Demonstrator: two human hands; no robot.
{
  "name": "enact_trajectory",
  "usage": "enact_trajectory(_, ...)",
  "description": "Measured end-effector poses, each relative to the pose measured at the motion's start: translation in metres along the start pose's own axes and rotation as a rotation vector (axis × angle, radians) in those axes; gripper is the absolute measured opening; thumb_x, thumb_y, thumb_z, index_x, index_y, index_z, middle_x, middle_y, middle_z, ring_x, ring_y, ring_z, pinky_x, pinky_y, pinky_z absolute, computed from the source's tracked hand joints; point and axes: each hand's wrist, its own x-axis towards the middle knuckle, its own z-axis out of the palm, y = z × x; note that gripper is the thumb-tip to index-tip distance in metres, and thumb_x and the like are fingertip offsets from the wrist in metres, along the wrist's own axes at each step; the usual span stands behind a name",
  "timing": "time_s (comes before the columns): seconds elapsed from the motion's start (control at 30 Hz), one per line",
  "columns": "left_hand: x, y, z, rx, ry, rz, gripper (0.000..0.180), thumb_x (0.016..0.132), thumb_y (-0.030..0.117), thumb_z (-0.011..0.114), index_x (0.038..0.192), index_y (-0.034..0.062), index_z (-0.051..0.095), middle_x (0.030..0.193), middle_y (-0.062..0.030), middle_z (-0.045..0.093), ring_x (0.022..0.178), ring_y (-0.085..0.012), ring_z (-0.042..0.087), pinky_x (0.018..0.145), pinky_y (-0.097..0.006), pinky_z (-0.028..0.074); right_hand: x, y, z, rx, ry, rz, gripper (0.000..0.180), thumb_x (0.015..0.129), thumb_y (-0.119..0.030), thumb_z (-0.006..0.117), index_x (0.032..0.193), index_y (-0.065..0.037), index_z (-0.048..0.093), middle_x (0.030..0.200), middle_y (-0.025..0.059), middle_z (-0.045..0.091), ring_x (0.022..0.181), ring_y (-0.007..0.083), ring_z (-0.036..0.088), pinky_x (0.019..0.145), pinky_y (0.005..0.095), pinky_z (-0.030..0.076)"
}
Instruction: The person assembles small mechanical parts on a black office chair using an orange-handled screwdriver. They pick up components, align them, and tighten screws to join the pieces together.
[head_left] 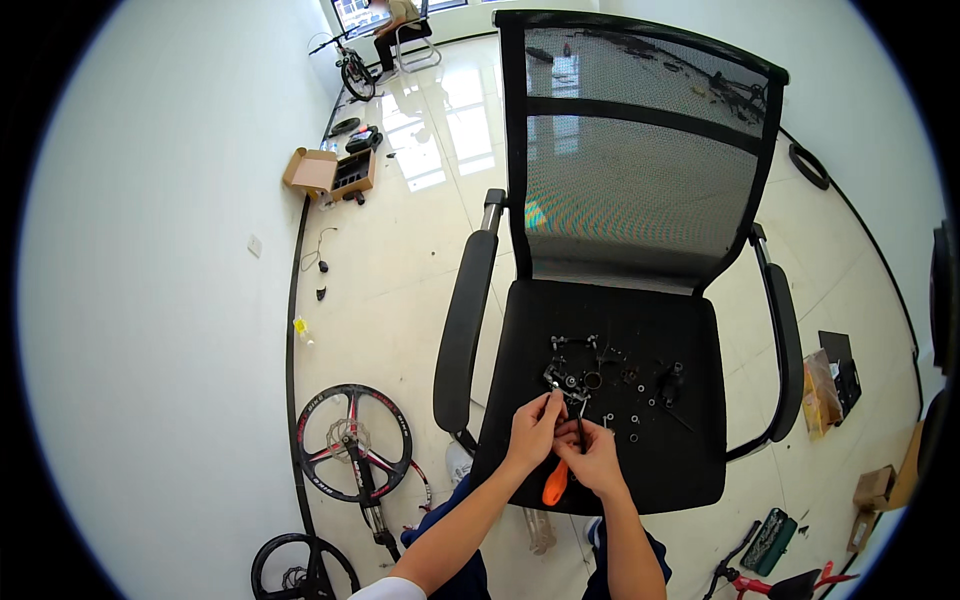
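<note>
Over the seat of a black office chair (650,480), both my hands work close together. My left hand (532,430) is pinched at the fingertips on a small metal part (556,387), too small to name. My right hand (592,455) is closed round a screwdriver (555,485); its orange handle sticks out below the palm toward me, and its dark shaft shows between the fingers. Just beyond my fingertips lies a cluster of small dark mechanical parts (573,380). Loose rings and nuts (634,420) are scattered to their right, beside a black part (672,380).
Chair armrests (466,330) flank the seat. On the floor at left lie a spoked wheel (354,442) with a fork and another black wheel (300,570). An opened cardboard box (312,172) sits farther back. A red bicycle frame (760,585) is at lower right. A person (392,35) sits far off near a bicycle (355,75).
</note>
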Motion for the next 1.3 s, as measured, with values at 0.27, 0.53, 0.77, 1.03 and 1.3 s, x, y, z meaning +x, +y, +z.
enact_trajectory(0.27, 0.006, 0.002, -0.007, -0.041, -0.066, -0.099, 0.021, 0.095, 0.021, 0.06, 0.1, 0.0008, 0.065, 0.073, -0.0009, 0.062, 0.063, -0.006, 0.058, 0.052, -0.02, 0.045, 0.012, -0.008, -0.025, 0.035, 0.312, -0.083, 0.013, 0.083, -0.005, 0.071, 0.093, 0.002, 0.069, 0.08, 0.0013, 0.067, 0.067, 0.0045, 0.055, 0.058, 0.0191, 0.041)
enact_trajectory(0.53, 0.005, 0.004, -0.009, -0.051, -0.126, -0.085, 0.02, 0.092, 0.011, 0.064, 0.109, -0.0005, 0.063, 0.084, -0.0057, 0.069, 0.073, -0.0096, 0.065, 0.059, -0.022, 0.051, 0.012, -0.007, -0.035, 0.038, 0.345, -0.079, 0.013, 0.082, -0.005, 0.071, 0.095, -0.001, 0.069, 0.077, -0.0007, 0.064, 0.06, 0.0022, 0.05, 0.049, 0.0187, 0.033)
enact_trajectory(0.77, 0.004, 0.003, -0.011, -0.024, -0.109, -0.105, 0.024, 0.092, 0.01, 0.063, 0.112, -0.0026, 0.062, 0.085, -0.0081, 0.07, 0.072, -0.0114, 0.067, 0.059, -0.022, 0.052, 0.003, -0.017, -0.032, -0.136, 0.263, -0.168, 0.019, 0.078, -0.002, 0.073, 0.096, 0.001, 0.069, 0.082, -0.0023, 0.065, 0.06, 0.0004, 0.044, 0.053, 0.0177, 0.033)
enact_trajectory(1.03, 0.003, 0.01, -0.01, -0.098, -0.171, -0.083, 0.025, 0.09, 0.008, 0.065, 0.113, -0.0028, 0.063, 0.086, -0.0091, 0.07, 0.075, -0.0116, 0.067, 0.061, -0.022, 0.053, 0.007, -0.011, -0.037, 0.101, 0.272, -0.062, 0.024, 0.08, 0.003, 0.07, 0.104, 0.001, 0.066, 0.082, -0.0004, 0.063, 0.052, -0.0005, 0.039, 0.044, 0.0183, 0.028)
enact_trajectory(1.3, 0.003, 0.006, -0.009, -0.1, -0.218, -0.104, 0.026, 0.091, 0.006, 0.063, 0.116, -0.0018, 0.061, 0.089, -0.008, 0.068, 0.079, -0.0118, 0.067, 0.063, -0.023, 0.052, 0.004, -0.021, -0.042, 0.403, 0.255, 0.072, 0.02, 0.085, 0.001, 0.064, 0.105, 0.004, 0.064, 0.075, 0.0013, 0.061, 0.045, 0.0008, 0.034, 0.04, 0.0189, 0.023)
